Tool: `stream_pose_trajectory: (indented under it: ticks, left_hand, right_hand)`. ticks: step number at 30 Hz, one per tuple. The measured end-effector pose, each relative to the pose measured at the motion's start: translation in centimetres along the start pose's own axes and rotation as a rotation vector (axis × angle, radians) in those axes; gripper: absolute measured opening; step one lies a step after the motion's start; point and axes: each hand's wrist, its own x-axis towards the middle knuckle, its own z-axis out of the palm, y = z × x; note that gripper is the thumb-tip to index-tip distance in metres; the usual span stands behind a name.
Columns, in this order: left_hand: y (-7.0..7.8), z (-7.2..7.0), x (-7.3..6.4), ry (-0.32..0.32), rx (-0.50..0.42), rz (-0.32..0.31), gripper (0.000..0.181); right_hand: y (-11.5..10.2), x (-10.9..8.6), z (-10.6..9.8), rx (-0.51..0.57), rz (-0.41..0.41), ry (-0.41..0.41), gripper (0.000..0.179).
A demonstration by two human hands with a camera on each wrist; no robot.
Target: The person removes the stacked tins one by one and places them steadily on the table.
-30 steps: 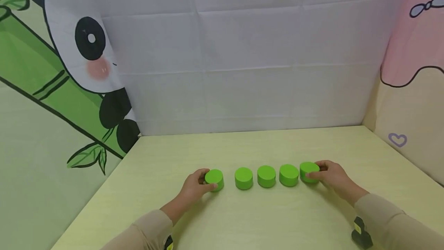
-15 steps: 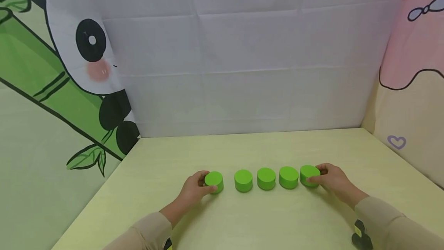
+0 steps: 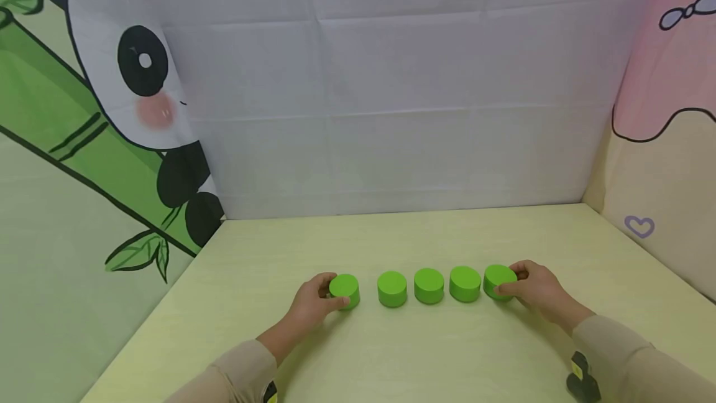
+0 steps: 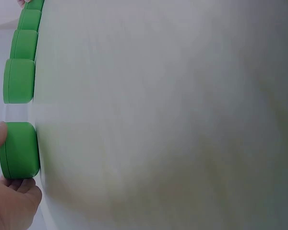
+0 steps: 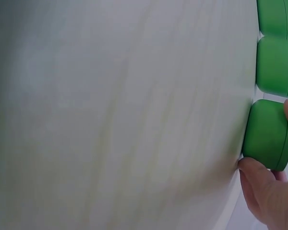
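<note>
Short, round green lidded containers stand in a row on the table. My left hand [image 3: 314, 301] holds the leftmost container [image 3: 344, 291] between thumb and fingers; the left wrist view shows the same container [image 4: 20, 150] with its lid seam. At the row's other end my right hand [image 3: 538, 288] grips the rightmost container [image 3: 500, 282], which looks slightly turned against its neighbour in the right wrist view [image 5: 267, 134]. Between the hands stand three more: one left of centre [image 3: 392, 289], a middle one [image 3: 429, 285] and one right of centre [image 3: 465, 283]. A wider gap separates the leftmost container from the others.
The pale yellow table [image 3: 391, 353] extends around the row. A white cloth [image 3: 391, 111] hangs behind it. Printed side panels stand at left, with a panda [image 3: 128, 79], and at right, with a pink animal [image 3: 665, 79].
Both hands keep hold of their containers. The rightmost container has shifted very slightly right and nearer. The head view moves a little up and down.
</note>
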Motion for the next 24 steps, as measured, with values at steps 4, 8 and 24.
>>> stream_pose_trajectory:
  ticks: [4, 8, 24]
  left_hand:
    - [0.05, -0.06, 0.18, 0.002, 0.004, 0.002, 0.065]
    - [0.05, -0.06, 0.32, 0.003, 0.01, 0.0, 0.065]
    - [0.74, -0.72, 0.63, 0.051, -0.04, 0.0, 0.063]
  right_hand:
    - [-0.14, -0.06, -0.09, -0.011, 0.009, -0.001, 0.061]
    - [-0.22, -0.08, -0.15, -0.009, 0.012, -0.002, 0.062]
    - [-0.43, -0.21, -0.1, -0.022, 0.027, -0.007, 0.064]
